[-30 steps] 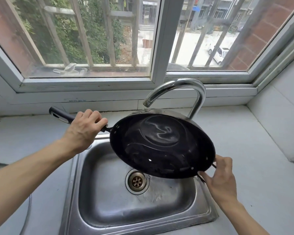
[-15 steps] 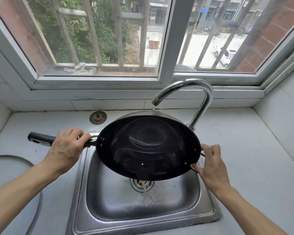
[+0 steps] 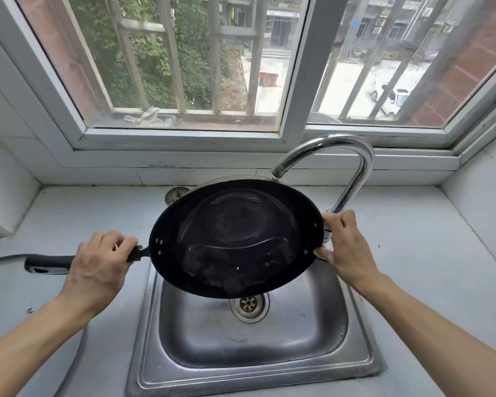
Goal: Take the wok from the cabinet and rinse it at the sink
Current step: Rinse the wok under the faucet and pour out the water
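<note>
A black wok [image 3: 235,239] hangs above the steel sink [image 3: 252,342], tilted with its inside toward me and water pooled in its bottom. My left hand [image 3: 98,267] grips the wok's long black handle [image 3: 46,263]. The small helper handle at the wok's right rim is in my right hand [image 3: 345,247]. The chrome faucet [image 3: 352,167] curves over the wok's far rim; no water stream shows from its spout. The sink drain [image 3: 248,303] shows just below the wok's near edge.
A grey counter [image 3: 430,253] surrounds the sink. A round metal drain plug [image 3: 173,194] lies behind the wok on the left. A curved stovetop edge [image 3: 78,351] is at the lower left. A barred window [image 3: 184,67] rises behind the faucet, and a tiled wall [image 3: 481,202] stands at right.
The wok has tilted from steep to nearly level and shifted left and lower over the sink. The thin stream seen half a second ago is gone. Both hands keep their hold.
</note>
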Tool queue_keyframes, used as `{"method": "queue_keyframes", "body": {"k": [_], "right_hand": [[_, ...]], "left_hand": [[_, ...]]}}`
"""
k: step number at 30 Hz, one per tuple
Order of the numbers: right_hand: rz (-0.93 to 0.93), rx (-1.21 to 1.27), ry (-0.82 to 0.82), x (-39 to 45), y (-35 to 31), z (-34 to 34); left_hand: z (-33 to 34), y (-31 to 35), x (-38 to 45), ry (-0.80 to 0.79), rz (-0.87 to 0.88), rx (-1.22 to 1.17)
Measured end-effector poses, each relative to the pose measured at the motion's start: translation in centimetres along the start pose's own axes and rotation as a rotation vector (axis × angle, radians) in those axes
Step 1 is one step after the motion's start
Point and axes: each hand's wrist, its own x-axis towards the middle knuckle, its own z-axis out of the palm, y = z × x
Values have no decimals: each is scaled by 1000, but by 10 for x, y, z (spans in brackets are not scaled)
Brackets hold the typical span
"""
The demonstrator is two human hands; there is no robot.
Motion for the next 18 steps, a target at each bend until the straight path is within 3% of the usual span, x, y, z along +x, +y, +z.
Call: {"method": "queue_keyframes", "body": {"k": [5,10,18], "right_hand": [[-11,-11,-25,-2,-2,-1],[-6,38,-57,-11,-2,-5],[76,109,-253,-11,-4,-28]], "left_hand": [[-1,1,-4,27,28,-12],[-5,0,-11,-43,28,-36],[-13,-11,-9,-96,134,-68]]}}
